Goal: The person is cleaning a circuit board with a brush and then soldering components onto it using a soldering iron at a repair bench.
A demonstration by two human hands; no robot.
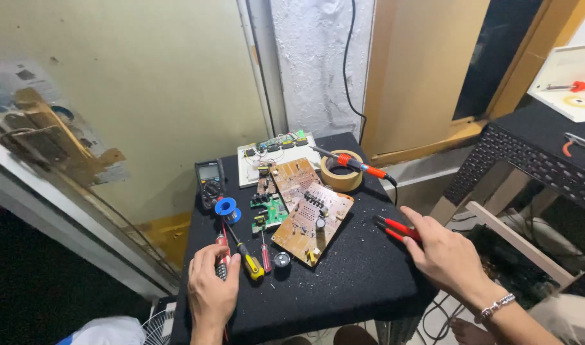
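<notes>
Head view: the left hand (210,291) sits at seven o'clock on the small black table (356,281), fingers curled round a red-handled tool (221,255), beside a yellow-and-black screwdriver (244,254). The right hand (441,254) is at four o'clock, fingers loosely bent over the red-handled pliers (395,228) and touching the handles; whether it truly grips them, I cannot tell. Dead centre lie brown circuit boards (312,220), a green board (269,214) just beside them at nine o'clock. A blue solder spool (226,207) and multimeter (210,182) sit at ten o'clock; a tape roll (341,172) carrying a soldering iron (359,166) is at one o'clock.
</notes>
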